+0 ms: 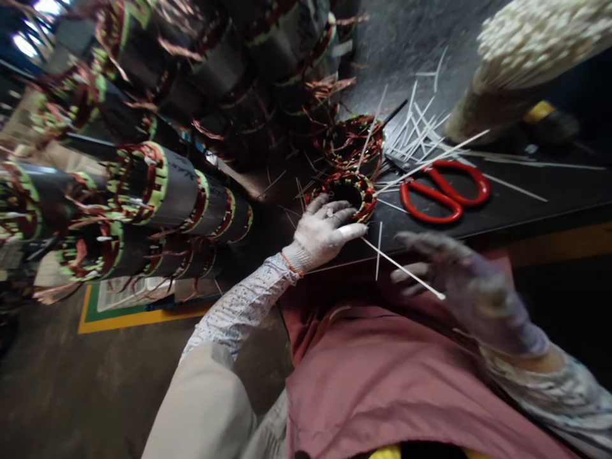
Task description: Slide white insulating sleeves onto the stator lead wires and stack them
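My left hand (325, 233), in a white glove, lies over the near rim of a motor stator (366, 191) with red and copper windings. Its fingers reach over the rim toward the dark bore, and the thumb stretches to the right. From beside the thumb a white cable tie (404, 266) slants down to the right, its head at the lower end. My right hand (471, 287), gloved and blurred by motion, is held apart from the stator, fingers spread near the tie. It does not appear to grip the tie. Red-handled scissors (447, 191) lie just beyond it.
Loose white cable ties (415, 137) are scattered on the dark bench. A thick bundle of cable ties (507, 70) stands at the back right, beside a dark object with a yellow part (540, 111). Several stators (172, 185) with loose copper leads are stacked on the left.
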`<state>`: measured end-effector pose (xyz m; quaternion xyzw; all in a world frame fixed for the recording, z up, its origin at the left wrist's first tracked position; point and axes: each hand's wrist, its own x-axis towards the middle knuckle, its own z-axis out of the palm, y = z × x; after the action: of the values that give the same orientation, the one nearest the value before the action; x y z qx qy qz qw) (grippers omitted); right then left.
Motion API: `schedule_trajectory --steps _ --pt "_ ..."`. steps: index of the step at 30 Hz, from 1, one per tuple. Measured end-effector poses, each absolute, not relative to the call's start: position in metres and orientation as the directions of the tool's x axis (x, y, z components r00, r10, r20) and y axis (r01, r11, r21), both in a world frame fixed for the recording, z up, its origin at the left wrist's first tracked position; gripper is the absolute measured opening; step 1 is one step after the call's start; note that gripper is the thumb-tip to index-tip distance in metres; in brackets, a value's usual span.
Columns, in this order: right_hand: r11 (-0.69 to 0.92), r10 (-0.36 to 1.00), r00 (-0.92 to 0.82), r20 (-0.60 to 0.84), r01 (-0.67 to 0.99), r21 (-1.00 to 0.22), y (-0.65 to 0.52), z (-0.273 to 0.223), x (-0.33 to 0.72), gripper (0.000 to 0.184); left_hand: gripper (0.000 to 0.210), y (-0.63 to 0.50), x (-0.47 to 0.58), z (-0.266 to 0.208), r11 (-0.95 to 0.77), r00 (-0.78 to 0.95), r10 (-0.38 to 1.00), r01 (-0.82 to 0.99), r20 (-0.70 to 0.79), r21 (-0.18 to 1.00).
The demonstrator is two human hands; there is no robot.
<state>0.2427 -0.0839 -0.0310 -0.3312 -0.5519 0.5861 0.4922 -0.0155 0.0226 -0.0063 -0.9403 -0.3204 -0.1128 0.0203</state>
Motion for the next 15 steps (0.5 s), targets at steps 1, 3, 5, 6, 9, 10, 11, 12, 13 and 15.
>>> schedule_trajectory --steps 1,3,5,6,9,10,11,12,13,15 --pt "0.010 0.965 -0.255 0.064 -0.208 -0.978 -0.073 -0.033 0.247 0.054 0.021 0.023 -0.017 -0.007 -0.796 0.770 0.594 0.604 0.231 0.031" --pt "-0.114 0.965 -0.253 -0.074 -0.149 -0.982 -0.052 -0.035 0.243 0.046 0.022 0.023 -0.019 -0.008 -0.801 0.773 0.584 0.598 0.246 0.023" --pt "-0.182 0.936 -0.311 -0.164 -0.030 -0.983 -0.036 -0.031 0.225 0.039 0.023 0.023 -0.020 -0.009 -0.805 0.776 0.577 0.593 0.256 0.019" --pt "-0.207 0.923 -0.326 -0.203 0.023 -0.978 -0.031 -0.027 0.214 0.042 0.024 0.022 -0.020 -0.008 -0.804 0.775 0.579 0.594 0.253 0.022" --pt "-0.257 0.926 -0.262 -0.271 0.086 -0.962 -0.027 -0.013 0.182 0.057 0.027 0.020 -0.018 -0.006 -0.788 0.763 0.607 0.615 0.223 0.039" --pt "-0.264 0.937 -0.219 -0.273 0.070 -0.962 -0.029 -0.009 0.175 0.059 0.027 0.019 -0.017 -0.006 -0.779 0.757 0.618 0.625 0.212 0.041" --pt "-0.262 0.946 -0.185 -0.267 0.052 -0.964 -0.031 -0.006 0.170 0.059 0.026 0.018 -0.016 -0.005 -0.773 0.751 0.627 0.634 0.206 0.040" --pt "-0.255 0.953 -0.161 -0.258 0.041 -0.966 -0.033 -0.003 0.167 0.059 0.026 0.018 -0.015 -0.005 -0.768 0.748 0.632 0.639 0.203 0.038" --pt "-0.244 0.958 -0.146 -0.247 0.036 -0.969 -0.036 -0.002 0.165 0.058 0.026 0.017 -0.014 -0.005 -0.767 0.746 0.634 0.641 0.206 0.038" --pt "-0.235 0.961 -0.142 -0.238 0.038 -0.971 -0.040 -0.002 0.162 0.056 0.026 0.017 -0.014 -0.005 -0.766 0.742 0.636 0.641 0.212 0.052"
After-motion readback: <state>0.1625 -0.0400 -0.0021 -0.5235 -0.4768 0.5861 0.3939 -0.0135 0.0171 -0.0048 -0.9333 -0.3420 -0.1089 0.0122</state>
